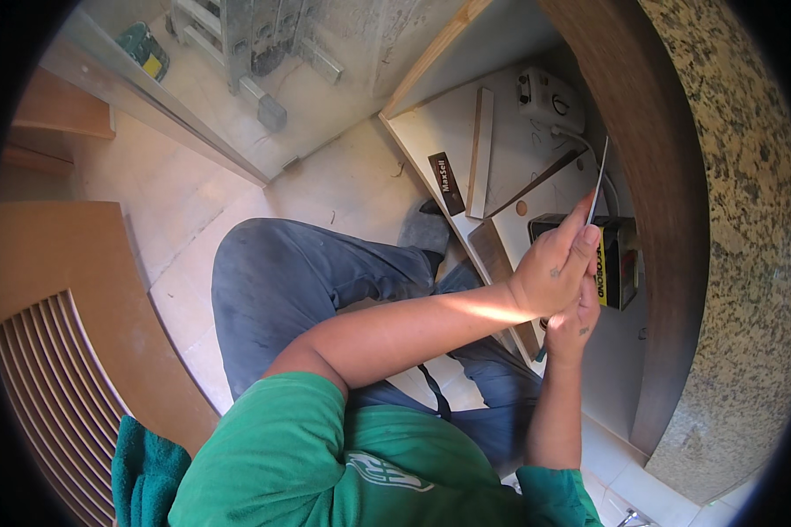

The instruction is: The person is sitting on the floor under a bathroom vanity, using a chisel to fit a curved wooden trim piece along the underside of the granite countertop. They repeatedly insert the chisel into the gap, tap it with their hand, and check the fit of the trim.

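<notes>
My left hand reaches across to the right and closes around the lower end of a thin, pale flat strip. The strip is seen almost edge-on and points up toward the dark wooden edge; its exact kind cannot be told. Directly below, my right hand is closed against the left one at the strip's base, its fingers partly hidden. Behind the hands stands a black tin-like box with yellow markings, on a white board inside the cabinet.
On the board lie a small dark box, a narrow pale slat and a white device with a dial. A speckled stone slab curves along the right. A louvred wooden door lies left; a ladder shows behind glass.
</notes>
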